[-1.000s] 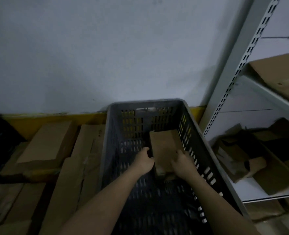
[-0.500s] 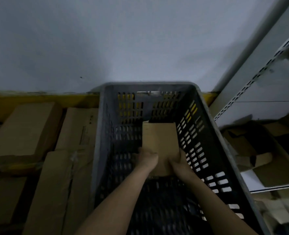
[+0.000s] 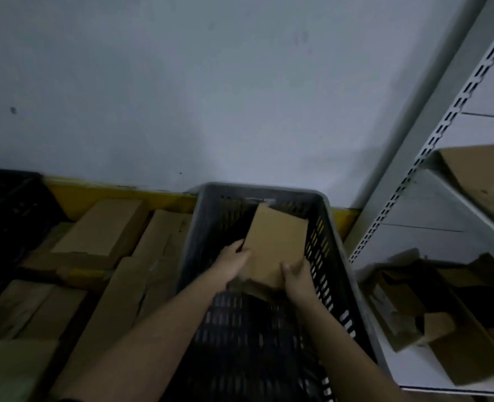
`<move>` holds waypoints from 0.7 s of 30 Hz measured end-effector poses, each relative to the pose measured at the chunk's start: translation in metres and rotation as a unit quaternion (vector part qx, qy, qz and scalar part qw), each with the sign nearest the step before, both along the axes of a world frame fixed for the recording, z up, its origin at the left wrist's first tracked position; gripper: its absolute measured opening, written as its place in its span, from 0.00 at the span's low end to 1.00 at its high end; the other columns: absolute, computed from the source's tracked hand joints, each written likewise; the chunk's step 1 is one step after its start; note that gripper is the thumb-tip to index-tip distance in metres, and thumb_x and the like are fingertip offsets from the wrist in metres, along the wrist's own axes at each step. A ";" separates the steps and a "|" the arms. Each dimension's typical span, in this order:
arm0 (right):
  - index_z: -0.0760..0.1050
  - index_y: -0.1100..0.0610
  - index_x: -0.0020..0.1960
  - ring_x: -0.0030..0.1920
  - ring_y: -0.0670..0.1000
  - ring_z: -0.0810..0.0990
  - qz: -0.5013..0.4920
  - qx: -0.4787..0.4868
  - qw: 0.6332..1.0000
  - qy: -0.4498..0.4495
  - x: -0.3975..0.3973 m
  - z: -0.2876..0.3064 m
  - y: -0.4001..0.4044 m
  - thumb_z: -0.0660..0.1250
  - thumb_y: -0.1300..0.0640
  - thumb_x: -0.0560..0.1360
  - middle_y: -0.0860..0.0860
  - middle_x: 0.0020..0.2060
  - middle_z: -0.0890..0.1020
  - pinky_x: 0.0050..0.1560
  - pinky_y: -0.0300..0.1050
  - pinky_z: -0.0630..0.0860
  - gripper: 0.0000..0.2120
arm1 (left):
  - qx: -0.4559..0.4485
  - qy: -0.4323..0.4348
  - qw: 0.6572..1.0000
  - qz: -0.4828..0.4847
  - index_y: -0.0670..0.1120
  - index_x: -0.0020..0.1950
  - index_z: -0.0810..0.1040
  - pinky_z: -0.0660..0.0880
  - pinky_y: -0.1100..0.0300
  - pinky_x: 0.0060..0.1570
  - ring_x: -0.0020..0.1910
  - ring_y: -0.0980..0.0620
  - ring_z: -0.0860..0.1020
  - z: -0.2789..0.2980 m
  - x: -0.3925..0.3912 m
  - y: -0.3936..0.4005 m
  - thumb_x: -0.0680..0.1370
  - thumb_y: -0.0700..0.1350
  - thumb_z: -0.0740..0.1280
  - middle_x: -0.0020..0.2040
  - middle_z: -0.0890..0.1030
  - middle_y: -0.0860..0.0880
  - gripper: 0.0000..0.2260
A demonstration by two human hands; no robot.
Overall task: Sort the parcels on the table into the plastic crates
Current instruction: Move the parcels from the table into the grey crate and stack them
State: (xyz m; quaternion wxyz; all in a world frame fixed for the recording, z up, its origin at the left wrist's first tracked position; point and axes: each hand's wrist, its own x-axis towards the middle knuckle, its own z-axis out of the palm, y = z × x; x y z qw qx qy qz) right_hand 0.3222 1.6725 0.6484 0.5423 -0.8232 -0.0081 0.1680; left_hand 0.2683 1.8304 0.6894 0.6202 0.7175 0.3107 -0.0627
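A brown cardboard parcel is held inside the grey slotted crate, in its far half. The parcel is tilted: its far end is raised toward the crate's back wall and its near end is lower. Whether the near end touches the crate floor cannot be determined.

The parcel is grasped by both hands. The left hand is placed at the near left edge, with the fingers curled against the side. The right hand is placed at the near right corner, with the thumb laid on the top face. Both forearms are extended into the crate from the near side. A darker, blurred edge of cardboard is seen under the near end of the parcel, between the hands; what it belongs to cannot be told.

To the left of the crate, several cardboard boxes are laid flat, side by side and partly stacked. A dark crate is seen at the far left, against the wall. A yellow strip runs along the foot of the grey wall behind the boxes.

To the right of the crate, a white metal shelf unit with a slotted upright is installed. Loose cartons are stored on its lower shelf, and one carton is stored on the shelf above.
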 end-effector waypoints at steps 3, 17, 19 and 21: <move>0.51 0.56 0.80 0.72 0.60 0.68 0.010 0.017 0.999 -0.044 -0.014 0.034 -0.008 0.59 0.48 0.83 0.56 0.75 0.65 0.68 0.53 0.70 0.31 | -0.001 -0.033 0.999 0.024 0.53 0.76 0.67 0.74 0.53 0.54 0.58 0.51 0.75 0.046 -0.028 0.001 0.82 0.55 0.61 0.69 0.74 0.50 0.22; 0.45 0.44 0.80 0.68 0.59 0.70 0.127 0.129 0.981 -0.069 -0.087 0.134 -0.028 0.56 0.48 0.84 0.49 0.72 0.64 0.57 0.67 0.78 0.30 | 0.364 -0.047 0.928 0.062 0.49 0.76 0.68 0.66 0.55 0.69 0.73 0.48 0.68 0.102 -0.214 0.016 0.83 0.59 0.55 0.75 0.69 0.49 0.24; 0.45 0.45 0.80 0.69 0.61 0.70 0.142 0.142 0.977 -0.068 -0.102 0.140 -0.023 0.57 0.49 0.84 0.50 0.74 0.63 0.58 0.68 0.77 0.30 | 0.425 -0.004 0.904 0.054 0.52 0.77 0.67 0.65 0.49 0.71 0.73 0.48 0.67 0.108 -0.233 0.026 0.82 0.64 0.52 0.76 0.68 0.49 0.27; 0.45 0.45 0.80 0.69 0.62 0.70 0.150 0.137 0.977 -0.063 -0.117 0.146 -0.012 0.57 0.49 0.84 0.49 0.74 0.63 0.58 0.69 0.77 0.30 | 0.477 0.034 0.877 0.052 0.56 0.77 0.64 0.63 0.45 0.71 0.74 0.47 0.65 0.115 -0.251 0.035 0.81 0.67 0.48 0.77 0.65 0.51 0.29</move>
